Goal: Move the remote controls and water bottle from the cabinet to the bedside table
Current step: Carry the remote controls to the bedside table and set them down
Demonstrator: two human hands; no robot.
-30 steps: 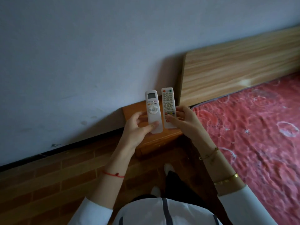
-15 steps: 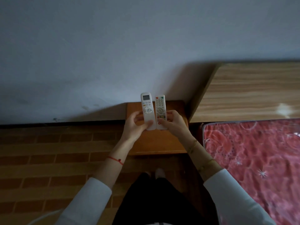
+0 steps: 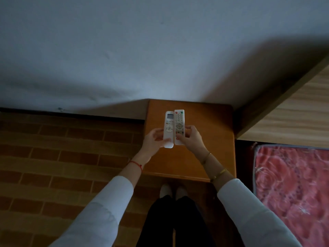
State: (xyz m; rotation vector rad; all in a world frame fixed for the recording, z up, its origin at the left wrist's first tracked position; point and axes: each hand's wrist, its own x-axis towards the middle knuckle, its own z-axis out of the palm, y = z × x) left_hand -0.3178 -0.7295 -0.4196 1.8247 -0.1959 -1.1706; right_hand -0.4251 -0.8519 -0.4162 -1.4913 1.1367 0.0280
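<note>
Brick-pattern floor on left. Left hand grips remote with screen near its bottom end, thumb across front. Right hand pinches button remote same way. Both remotes side by side, edges touching, over far half of bedside table; can't tell if resting on it. Wooden headboard, red mattress on right. Water bottle out of view.
</note>
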